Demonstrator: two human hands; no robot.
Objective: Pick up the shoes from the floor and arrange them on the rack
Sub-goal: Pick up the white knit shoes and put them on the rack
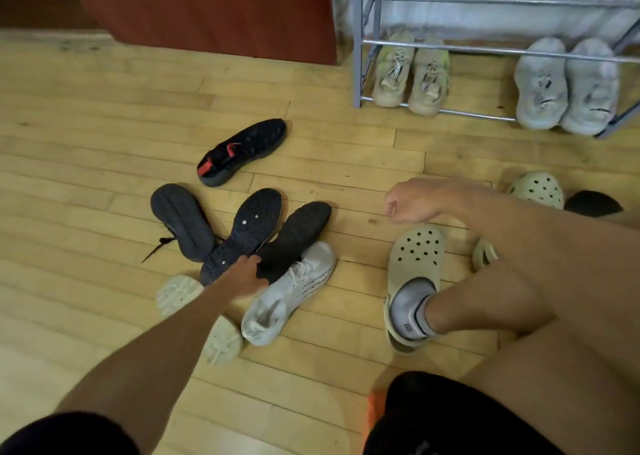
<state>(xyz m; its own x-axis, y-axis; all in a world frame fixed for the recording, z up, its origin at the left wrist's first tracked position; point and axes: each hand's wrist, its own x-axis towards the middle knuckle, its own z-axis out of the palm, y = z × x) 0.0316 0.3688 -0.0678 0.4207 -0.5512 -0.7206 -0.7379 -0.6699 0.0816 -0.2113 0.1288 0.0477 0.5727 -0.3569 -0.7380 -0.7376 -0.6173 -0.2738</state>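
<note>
Several shoes lie piled on the wooden floor. My left hand reaches into the pile and grips the heel end of a black shoe lying sole up. Beside it lie two more dark upturned shoes and a white sneaker. A black shoe with red accents sits apart, farther away. My right hand hovers above the floor, loosely curled, holding nothing. The grey metal rack stands at the top right with a beige pair and a pale grey pair on its bottom tier.
Two pale shoes lie sole up under my left forearm. My right foot wears a cream clog; another cream clog lies behind my right arm. A red-brown cabinet stands left of the rack.
</note>
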